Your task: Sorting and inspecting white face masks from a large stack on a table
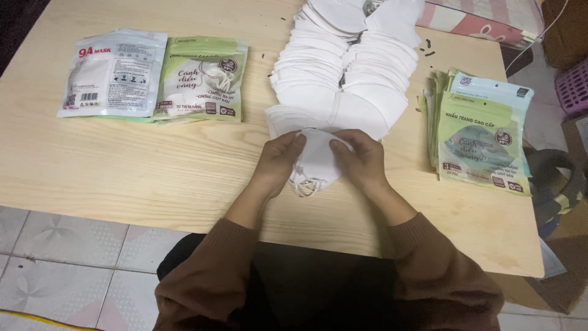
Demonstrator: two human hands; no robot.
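The person's left hand (278, 160) and right hand (361, 160) hold a small stack of folded white masks (316, 160) between them, just above the near middle of the wooden counter (122, 178). The fingers of both hands are curled narrow around the stack's two sides, thumbs on top, and thin ear loops (304, 186) hang loose from its lower edge.

The masks look very light, soft and limp; they likely bend at a slight squeeze and slide over one another, so a hold at both side edges, pressing the layers together, seems the surest. The loops could snag on fingers.

Just behind the hands lie long overlapping rows of white masks (343, 73). To the right sits a pile of green pouches (481, 141); far left lie a white pouch (113, 73) and a green pouch (201, 78).
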